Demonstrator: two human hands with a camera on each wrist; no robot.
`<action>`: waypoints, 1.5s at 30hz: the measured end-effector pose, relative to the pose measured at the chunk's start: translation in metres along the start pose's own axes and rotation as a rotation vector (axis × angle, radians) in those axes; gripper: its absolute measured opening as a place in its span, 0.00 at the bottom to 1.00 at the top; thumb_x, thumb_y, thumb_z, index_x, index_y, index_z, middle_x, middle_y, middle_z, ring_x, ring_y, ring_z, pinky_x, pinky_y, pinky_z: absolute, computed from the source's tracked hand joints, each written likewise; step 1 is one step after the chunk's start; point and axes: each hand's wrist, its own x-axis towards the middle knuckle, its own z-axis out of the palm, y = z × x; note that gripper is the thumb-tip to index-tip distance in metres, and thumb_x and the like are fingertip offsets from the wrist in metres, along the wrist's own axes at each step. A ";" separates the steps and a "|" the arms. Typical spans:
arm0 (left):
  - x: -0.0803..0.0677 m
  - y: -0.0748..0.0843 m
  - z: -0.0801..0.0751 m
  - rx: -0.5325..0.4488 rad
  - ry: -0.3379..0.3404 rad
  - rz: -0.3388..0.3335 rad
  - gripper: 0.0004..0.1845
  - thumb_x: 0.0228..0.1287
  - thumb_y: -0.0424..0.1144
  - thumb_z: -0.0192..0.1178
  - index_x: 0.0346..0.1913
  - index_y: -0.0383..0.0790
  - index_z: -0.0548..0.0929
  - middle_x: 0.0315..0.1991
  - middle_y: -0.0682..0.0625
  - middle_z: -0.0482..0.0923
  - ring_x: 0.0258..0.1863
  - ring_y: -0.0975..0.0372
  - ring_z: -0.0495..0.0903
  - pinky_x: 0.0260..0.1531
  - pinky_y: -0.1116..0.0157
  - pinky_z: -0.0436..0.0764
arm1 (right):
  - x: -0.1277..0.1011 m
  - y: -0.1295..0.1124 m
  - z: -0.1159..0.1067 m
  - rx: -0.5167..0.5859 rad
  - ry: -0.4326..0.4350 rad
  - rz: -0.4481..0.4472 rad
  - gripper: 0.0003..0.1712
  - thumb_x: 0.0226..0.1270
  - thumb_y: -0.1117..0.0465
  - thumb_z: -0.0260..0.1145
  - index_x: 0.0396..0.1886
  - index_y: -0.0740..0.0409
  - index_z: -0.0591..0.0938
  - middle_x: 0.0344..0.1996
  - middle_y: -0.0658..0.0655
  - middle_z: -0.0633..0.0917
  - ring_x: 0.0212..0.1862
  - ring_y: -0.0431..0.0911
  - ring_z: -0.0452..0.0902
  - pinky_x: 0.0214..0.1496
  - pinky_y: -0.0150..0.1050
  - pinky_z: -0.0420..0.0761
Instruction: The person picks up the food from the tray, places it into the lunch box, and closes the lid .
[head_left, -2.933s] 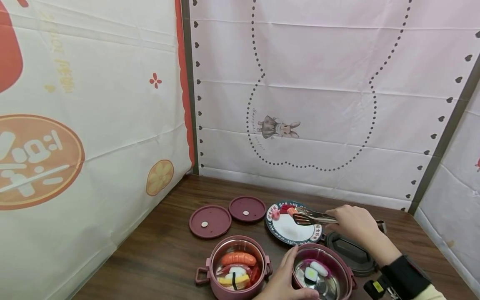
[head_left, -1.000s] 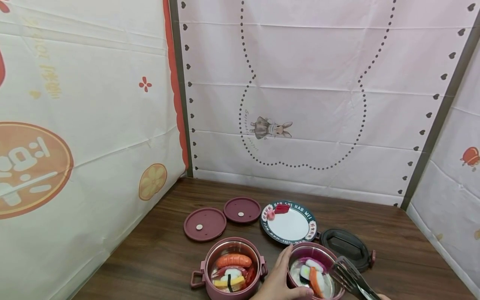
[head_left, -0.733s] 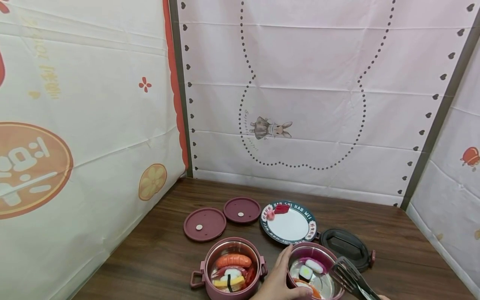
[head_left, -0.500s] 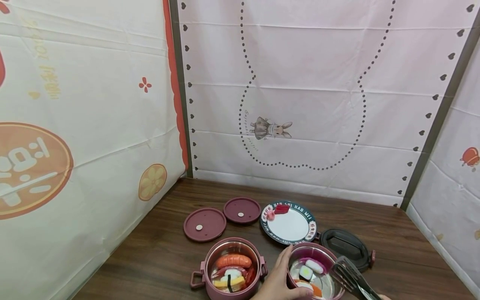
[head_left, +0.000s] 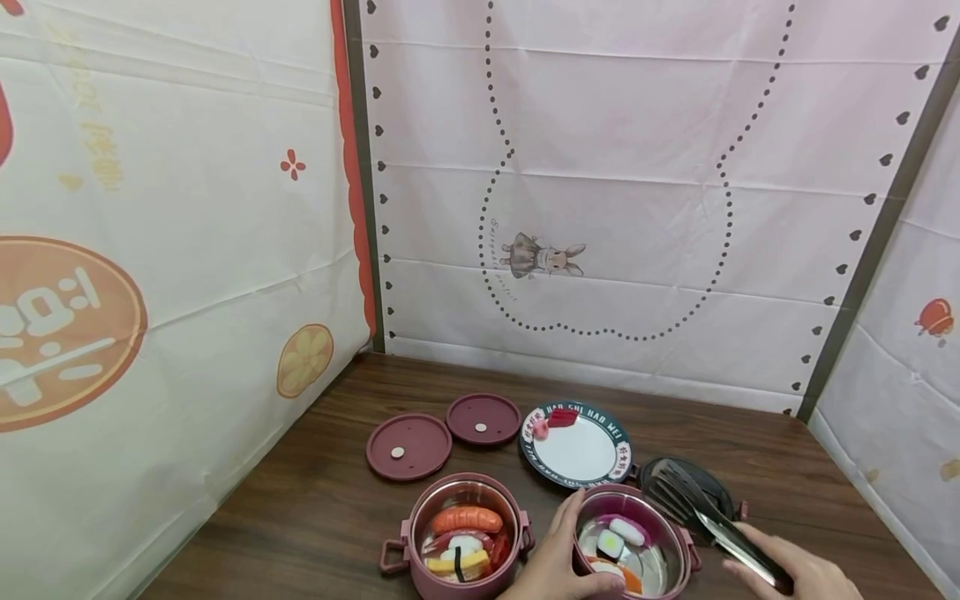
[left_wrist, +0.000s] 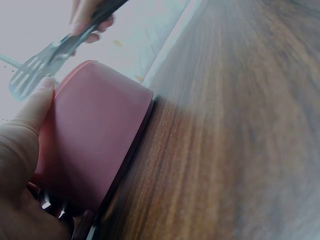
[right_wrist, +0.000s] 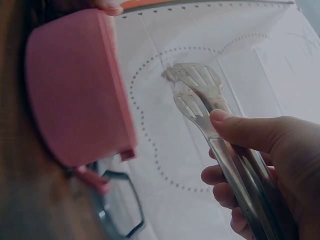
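Note:
My left hand (head_left: 552,557) grips the side of a pink pot (left_wrist: 95,130), thumb at its rim in the left wrist view. Inside this pot (head_left: 647,510) lie a white piece with a purple edge (head_left: 628,531), a toy sushi roll (head_left: 610,544) and an orange-topped sushi piece (head_left: 632,579), partly hidden by the near wall. Metal tongs (right_wrist: 235,185) are held in my right hand (head_left: 798,571), thumb on one arm and fingers wrapped under. Their slotted tips stand slightly apart, with nothing between them, above the pot's right rim.
A second pink pot (head_left: 414,533) holds a toy sausage (head_left: 467,520) and a yellow-topped sushi (head_left: 457,564). Behind are two maroon lids (head_left: 408,462) (head_left: 495,412) and a plate (head_left: 577,454) bearing a red piece (head_left: 563,417) and a pink one (head_left: 540,429). A black lid (head_left: 712,483) lies right.
The orange-topped sushi has gone from the plate into the right pot, where it was let go and slid toward the near side. The tongs have since risen away. My left hand stays on the pot.

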 end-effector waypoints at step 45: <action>0.007 -0.007 -0.006 -0.052 -0.045 -0.063 0.52 0.57 0.56 0.71 0.79 0.55 0.52 0.78 0.45 0.54 0.73 0.49 0.63 0.62 0.42 0.73 | 0.198 -0.095 0.080 -0.161 -0.389 -0.386 0.26 0.62 0.46 0.71 0.54 0.56 0.86 0.48 0.59 0.88 0.47 0.55 0.85 0.50 0.52 0.82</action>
